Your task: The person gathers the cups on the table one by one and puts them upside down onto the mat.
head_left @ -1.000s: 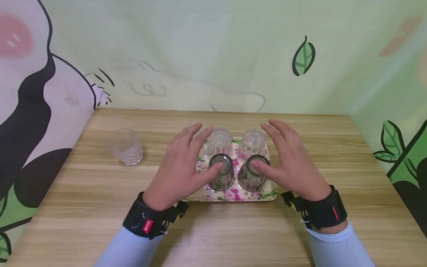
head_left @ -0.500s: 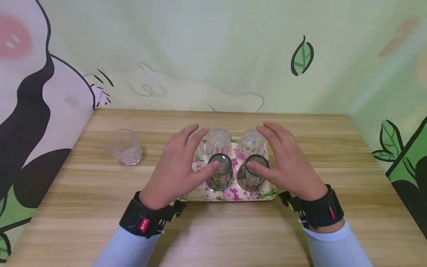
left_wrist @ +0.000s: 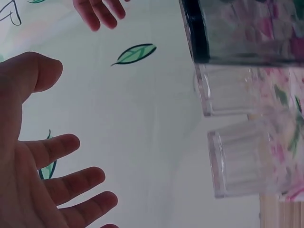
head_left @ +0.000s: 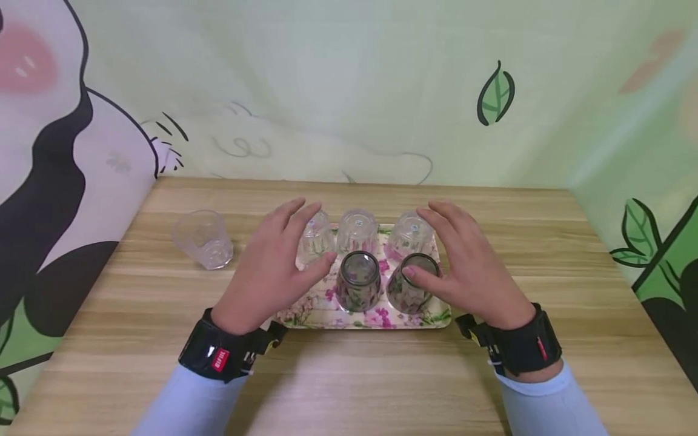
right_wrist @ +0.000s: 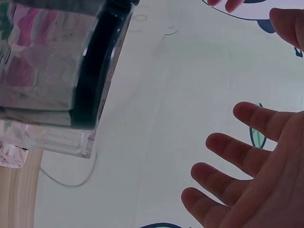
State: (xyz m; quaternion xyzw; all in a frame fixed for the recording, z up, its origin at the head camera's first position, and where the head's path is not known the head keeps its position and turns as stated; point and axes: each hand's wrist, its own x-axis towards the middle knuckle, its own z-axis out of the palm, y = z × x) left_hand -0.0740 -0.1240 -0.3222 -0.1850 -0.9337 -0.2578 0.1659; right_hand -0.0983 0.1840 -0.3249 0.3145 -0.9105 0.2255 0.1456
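Both hands hover over a floral tray (head_left: 322, 315) in the head view, holding nothing. My left hand (head_left: 267, 266), fingers spread, is above the tray's left part, near a clear glass (head_left: 317, 242) partly hidden behind it. My right hand (head_left: 469, 266) is likewise spread, its thumb overlapping a dark-tinted glass (head_left: 409, 297) in that view. Left of that one stands a second dark-tinted glass (head_left: 360, 284). Two more clear glasses, a middle one (head_left: 357, 233) and a right one (head_left: 409, 233), form the back row. All the glasses on the tray stand upside down.
A clear tumbler (head_left: 204, 239) stands apart on the wooden table (head_left: 349, 381), left of the tray. Behind the table rises a pale green wall (head_left: 327, 91) with painted leaves and a cartoon figure at the left.
My left hand has moved left, uncovering the left dark glass and more of the left clear glass. My right hand has shifted slightly left. The glasses stay in place.
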